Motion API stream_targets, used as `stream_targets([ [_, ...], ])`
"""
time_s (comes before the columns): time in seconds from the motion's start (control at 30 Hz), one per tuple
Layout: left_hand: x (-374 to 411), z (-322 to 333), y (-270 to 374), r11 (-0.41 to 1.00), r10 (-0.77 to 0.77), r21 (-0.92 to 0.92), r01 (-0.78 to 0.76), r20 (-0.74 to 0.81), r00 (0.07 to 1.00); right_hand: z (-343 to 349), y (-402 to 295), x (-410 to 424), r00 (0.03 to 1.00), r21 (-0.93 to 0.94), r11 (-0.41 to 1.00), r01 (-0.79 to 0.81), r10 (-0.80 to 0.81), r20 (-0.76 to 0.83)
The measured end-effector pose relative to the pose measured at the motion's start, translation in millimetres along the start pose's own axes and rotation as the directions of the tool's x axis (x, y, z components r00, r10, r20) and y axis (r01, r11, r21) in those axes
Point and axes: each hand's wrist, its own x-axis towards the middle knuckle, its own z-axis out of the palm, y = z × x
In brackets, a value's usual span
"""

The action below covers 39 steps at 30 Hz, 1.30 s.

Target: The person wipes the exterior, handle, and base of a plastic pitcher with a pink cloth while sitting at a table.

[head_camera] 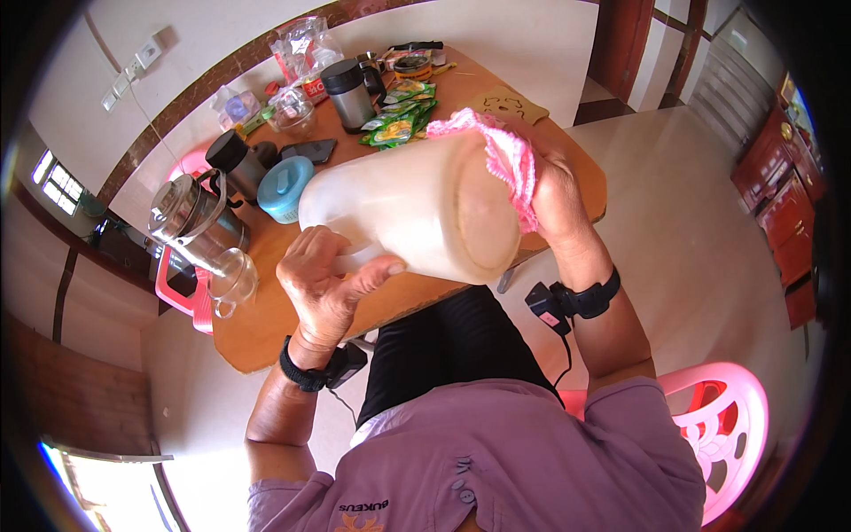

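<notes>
A large whitish translucent plastic jug (399, 199) is tipped on its side above the front of the wooden table, its round base turned to the right. My left hand (326, 279) grips the jug's handle, thumb laid along it. Around a pink cloth (512, 163) my right hand (558, 193) is closed, and the cloth lies against the base and upper side of the jug. Most of the right hand's fingers are hidden behind cloth and jug. Left of the jug, a blue lidded plastic container (286, 189) stands on the table.
On the table (279, 319) stand a steel kettle (193, 213), a clear glass cup (233, 282), two dark-lidded steel mugs (349, 96) (233, 159), a phone (308, 151) and several green packets (402, 113). A pink plastic chair (738, 425) is behind me at right.
</notes>
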Motion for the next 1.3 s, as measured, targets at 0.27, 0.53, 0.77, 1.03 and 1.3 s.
stream_targets([
  [0.27,24,6,22,0.892,-0.330,-0.325,0.314,0.006,0.944,21,57,-3,0.985,0.507,0.855,0.107,-0.023,-0.169],
  [0.53,23,26,16,0.636,-0.566,-0.631,0.444,0.009,0.824,74,39,7,0.705,-0.742,0.463,0.484,-0.709,0.017],
  [0.77,16,37,5,0.473,-0.664,-0.745,0.470,0.049,0.746,87,96,-20,0.677,-0.845,0.235,0.481,-0.712,0.187],
  [1.03,-11,47,2,0.548,-0.625,-0.637,0.542,0.119,0.772,67,41,34,0.779,-0.678,0.564,0.471,-0.627,0.018],
  [1.3,-5,51,-16,0.211,-0.712,-0.843,0.495,0.214,0.669,83,74,-17,0.829,-0.872,0.310,0.379,-0.533,0.171],
])
